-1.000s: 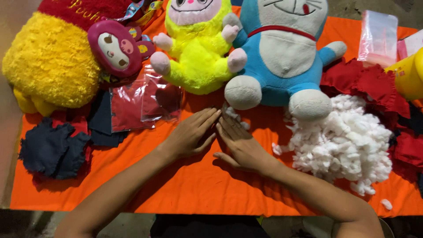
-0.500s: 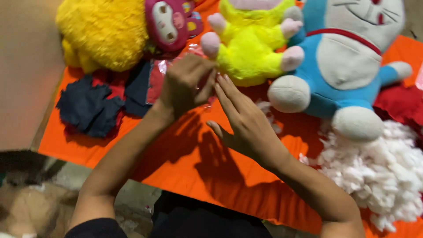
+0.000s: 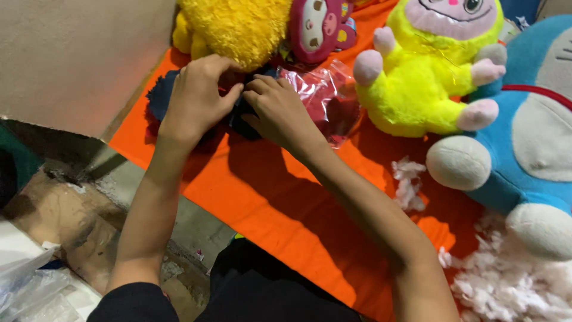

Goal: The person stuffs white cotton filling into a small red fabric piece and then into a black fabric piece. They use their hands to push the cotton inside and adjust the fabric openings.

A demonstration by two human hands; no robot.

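Both hands working at dark navy fabric pieces on orange cloth.

Near to far: white stuffing [image 3: 512, 286] is lying at the near-right edge of the orange cloth [image 3: 280, 197], w/ a small tuft [image 3: 408, 182] beside the blue plush toy [image 3: 524, 143]. Left hand [image 3: 199, 98] and right hand [image 3: 280, 110] are sitting side by side, fingers curling and pinching at the dark navy fabric pieces [image 3: 161, 95]; can't tell how firm the grip is. Clear plastic bag [image 3: 325, 95] w/ red contents is lying just right of the hands. Behind: yellow fluffy toy [image 3: 229, 27], pink-faced plush [image 3: 319, 27], yellow-green plush [image 3: 426, 71].
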